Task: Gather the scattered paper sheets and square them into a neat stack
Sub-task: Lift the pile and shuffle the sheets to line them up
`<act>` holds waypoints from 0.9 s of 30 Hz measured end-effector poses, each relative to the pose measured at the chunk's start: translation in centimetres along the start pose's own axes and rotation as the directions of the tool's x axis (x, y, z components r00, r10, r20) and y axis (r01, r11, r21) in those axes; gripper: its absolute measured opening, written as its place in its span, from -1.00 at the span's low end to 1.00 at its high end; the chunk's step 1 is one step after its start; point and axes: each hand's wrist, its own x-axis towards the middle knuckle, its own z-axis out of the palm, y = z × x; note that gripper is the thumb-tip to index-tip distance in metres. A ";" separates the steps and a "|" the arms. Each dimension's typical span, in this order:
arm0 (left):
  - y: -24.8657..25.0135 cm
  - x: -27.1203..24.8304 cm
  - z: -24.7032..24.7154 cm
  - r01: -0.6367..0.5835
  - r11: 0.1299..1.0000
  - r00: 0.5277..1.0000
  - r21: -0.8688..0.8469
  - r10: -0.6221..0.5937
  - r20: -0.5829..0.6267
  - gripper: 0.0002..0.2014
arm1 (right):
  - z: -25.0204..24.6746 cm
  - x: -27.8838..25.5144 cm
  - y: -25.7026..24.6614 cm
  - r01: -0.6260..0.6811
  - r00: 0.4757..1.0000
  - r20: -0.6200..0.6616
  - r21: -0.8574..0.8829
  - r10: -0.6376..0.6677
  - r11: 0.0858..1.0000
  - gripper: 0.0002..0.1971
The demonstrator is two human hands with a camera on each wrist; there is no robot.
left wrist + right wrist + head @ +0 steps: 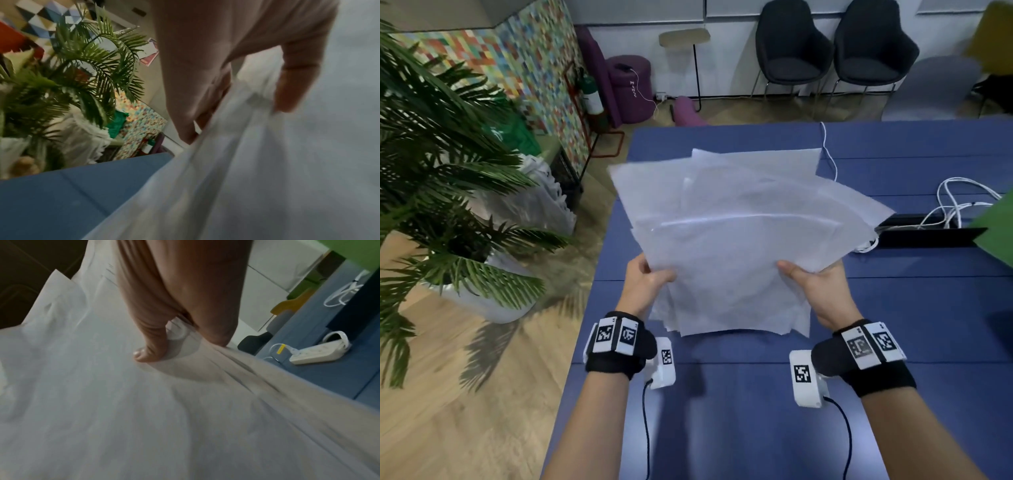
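Fanned paper sheets (736, 240) held lifted above blue desk (928, 308), corners misaligned. Left edge pinched by left hand (645, 284), right edge by right hand (816, 291); fingers (296, 84) clamped on sheets.

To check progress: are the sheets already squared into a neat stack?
No, the sheets fan out at different angles between both hands.

Blue table (928, 308): white cables (959, 198), power strip (316, 354).

Paper sheets (736, 236) fanned at frame centre over the table (928, 308) — plant (448, 164) far left, cables (959, 202) right, chairs (832, 51) top.
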 end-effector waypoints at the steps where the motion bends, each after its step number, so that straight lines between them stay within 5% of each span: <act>1: -1.0 0.1 -0.4 0.043 0.997 0.998 0.059 -0.045 0.032 -0.78 | -0.2 -0.2 0.1 -0.002 1.000 0.001 0.021 0.002 1.000 -0.72; 4: -4.2 -0.2 -0.3 0.129 0.969 0.990 0.212 -0.138 0.027 -0.71 | -0.4 -1.1 1.8 -0.083 0.995 0.043 -0.033 0.085 0.996 -0.74; 7: -5.5 -0.4 0.4 0.071 0.960 0.993 0.270 -0.043 -0.106 -0.84 | -0.6 -1.7 2.4 -0.153 0.982 0.101 -0.080 0.161 0.985 -0.76; 10: -4.6 -0.2 -0.1 0.027 0.910 0.987 0.413 0.041 -0.155 -0.90 | -1.5 -1.1 0.2 -0.055 0.996 0.065 -0.061 0.059 0.997 -0.69; 13: -2.1 0.0 -1.0 -0.051 0.788 0.987 0.614 0.135 -0.092 -0.92 | -3.2 0.2 -3.8 0.112 0.994 0.033 -0.107 -0.109 0.988 -0.51; 16: 0.8 0.0 -1.4 -0.160 0.555 0.976 0.816 0.212 0.047 -0.98 | -4.6 0.9 -7.2 0.276 0.952 0.213 -0.285 -0.220 0.918 -0.28; 19: 2.6 0.0 -0.8 -0.252 0.377 0.963 0.891 0.190 0.191 -0.95 | -4.1 1.0 -7.9 0.351 0.910 0.382 -0.496 -0.164 0.794 -0.25; 23: 3.6 -0.3 0.4 -0.299 0.242 0.951 0.923 0.151 0.268 -0.95 | -3.4 0.9 -4.9 0.250 0.892 0.451 -0.434 -0.031 0.866 -0.60; 27: 3.8 -0.5 0.4 -0.331 0.235 0.944 0.914 0.086 0.320 -0.91 | -4.1 0.2 -1.0 0.098 0.928 0.368 -0.398 0.061 0.912 -0.61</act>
